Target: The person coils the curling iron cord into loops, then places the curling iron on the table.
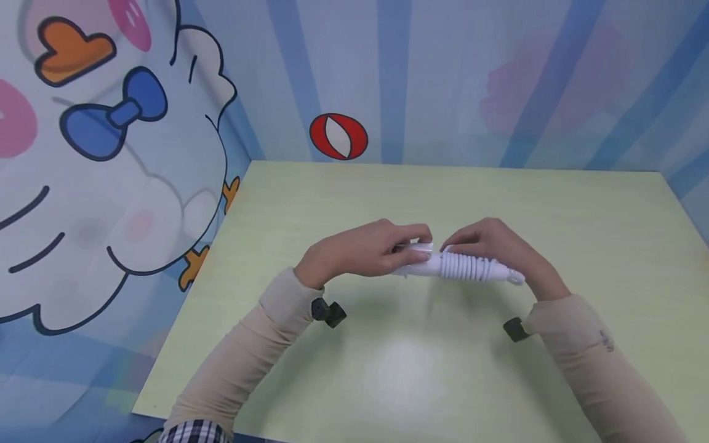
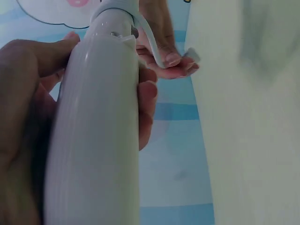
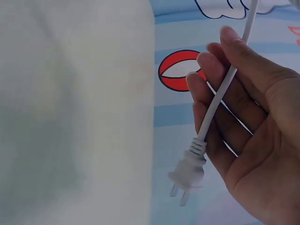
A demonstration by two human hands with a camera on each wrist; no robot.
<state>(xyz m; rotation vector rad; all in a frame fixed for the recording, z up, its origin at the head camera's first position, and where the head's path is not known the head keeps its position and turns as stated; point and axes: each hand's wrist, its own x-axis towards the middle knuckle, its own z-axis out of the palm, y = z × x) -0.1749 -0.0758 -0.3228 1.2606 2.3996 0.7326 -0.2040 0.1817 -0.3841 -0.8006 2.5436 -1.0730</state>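
Note:
My left hand (image 1: 373, 249) grips a white wand-shaped electric appliance (image 2: 98, 122), with the thumb on one side and fingers wrapping the other. It is held level above the table. A white power cord (image 1: 471, 267) is wound in several close turns around its right part. My right hand (image 1: 490, 243) is just behind those turns. In the right wrist view, the cord's free end (image 3: 225, 86) runs between thumb and fingers, and a two-prong plug (image 3: 188, 171) hangs below the fingers. Part of the appliance is hidden under my left hand.
Below the hands lies a pale yellow-green table (image 1: 388, 363). Behind it stands a blue striped backdrop (image 1: 443, 80) with a printed red and white ball (image 1: 339, 136). A cartoon figure is printed at the left. A small black camera (image 1: 328, 312) sits at my left cuff.

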